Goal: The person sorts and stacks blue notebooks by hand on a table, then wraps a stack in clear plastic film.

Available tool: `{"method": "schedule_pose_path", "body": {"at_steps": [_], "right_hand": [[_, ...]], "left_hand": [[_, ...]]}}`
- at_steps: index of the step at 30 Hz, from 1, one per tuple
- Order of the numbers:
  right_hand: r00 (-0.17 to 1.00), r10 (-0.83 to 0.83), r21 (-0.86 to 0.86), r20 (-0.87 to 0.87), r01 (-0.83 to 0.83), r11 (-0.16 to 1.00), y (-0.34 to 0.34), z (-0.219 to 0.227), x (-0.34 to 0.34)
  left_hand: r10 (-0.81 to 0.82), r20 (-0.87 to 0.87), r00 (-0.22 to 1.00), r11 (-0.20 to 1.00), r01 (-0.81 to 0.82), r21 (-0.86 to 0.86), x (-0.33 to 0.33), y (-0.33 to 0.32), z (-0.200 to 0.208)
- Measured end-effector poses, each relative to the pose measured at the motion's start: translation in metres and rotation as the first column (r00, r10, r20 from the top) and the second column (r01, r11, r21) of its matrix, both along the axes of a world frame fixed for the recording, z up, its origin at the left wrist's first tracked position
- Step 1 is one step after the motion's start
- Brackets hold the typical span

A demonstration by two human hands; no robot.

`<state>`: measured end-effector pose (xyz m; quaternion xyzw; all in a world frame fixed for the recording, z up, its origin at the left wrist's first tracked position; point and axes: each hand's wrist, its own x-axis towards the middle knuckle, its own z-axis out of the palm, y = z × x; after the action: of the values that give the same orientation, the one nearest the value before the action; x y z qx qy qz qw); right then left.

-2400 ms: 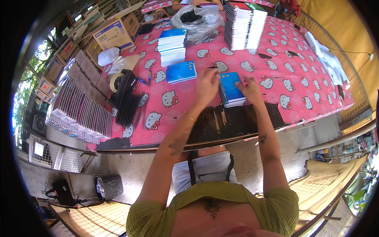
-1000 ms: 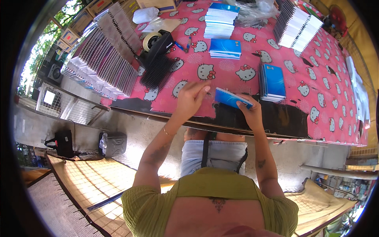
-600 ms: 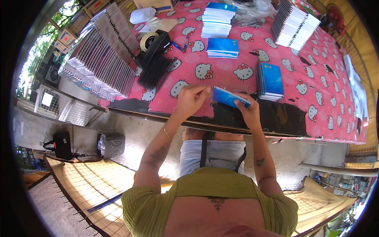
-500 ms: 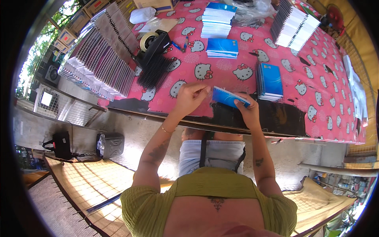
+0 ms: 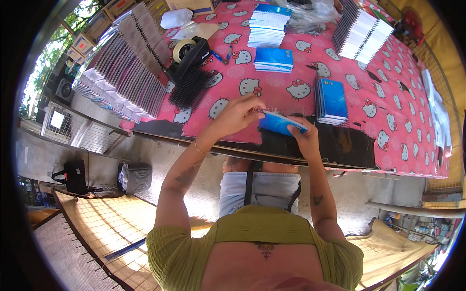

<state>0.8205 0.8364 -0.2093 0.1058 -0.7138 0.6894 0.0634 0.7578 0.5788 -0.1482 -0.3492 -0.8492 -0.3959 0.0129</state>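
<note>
My right hand grips a blue-covered notebook at its right end, thumb on the cover, just above the table's near edge. At the notebook's other end, my left hand is closed in a pinch. A thin dark spiral coil shows at its fingertips, along the notebook's upper left corner; how far it runs through the pages is too small to tell. To the right of my right hand stands a short stack of blue notebooks. Farther off are another low blue stack and a taller one.
On the left are a black tape dispenser, a heap of black coils and large piles of spiral-bound notebooks. Pens lie near the dispenser. White-paged notebooks and clear plastic sit at the back.
My left hand has come over the notebook's left end, its fingers now at the coil. The notebook has tilted slightly in my right hand, which keeps its grip.
</note>
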Motion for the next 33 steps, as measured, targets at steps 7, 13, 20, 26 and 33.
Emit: {"method": "schedule_pose_path", "body": {"at_steps": [7, 13, 20, 26, 33], "right_hand": [[0.998, -0.052, -0.015, 0.039, 0.053, 0.999, 0.000, 0.004, 0.005], [0.990, -0.134, -0.083, 0.038, 0.136, 0.987, -0.006, 0.015, 0.010], [0.995, -0.084, -0.029, 0.052, 0.085, 0.996, -0.010, 0.027, 0.019], [0.997, -0.014, -0.144, 0.082, 0.026, 0.989, -0.024, 0.026, 0.021], [0.997, 0.008, -0.113, 0.082, 0.001, 0.994, -0.030, 0.023, 0.022]], "left_hand": [[0.077, -0.491, 0.868, 0.937, -0.230, -0.261, 0.007, 0.023, 0.006], [0.194, -0.542, 0.818, 0.868, -0.401, -0.294, 0.076, 0.046, -0.059], [0.212, -0.538, 0.816, 0.850, -0.426, -0.310, 0.079, 0.052, -0.054], [0.223, -0.607, 0.763, 0.791, -0.506, -0.345, 0.054, 0.053, -0.020], [0.299, -0.650, 0.698, 0.770, -0.579, -0.268, 0.053, 0.063, -0.006]]}}
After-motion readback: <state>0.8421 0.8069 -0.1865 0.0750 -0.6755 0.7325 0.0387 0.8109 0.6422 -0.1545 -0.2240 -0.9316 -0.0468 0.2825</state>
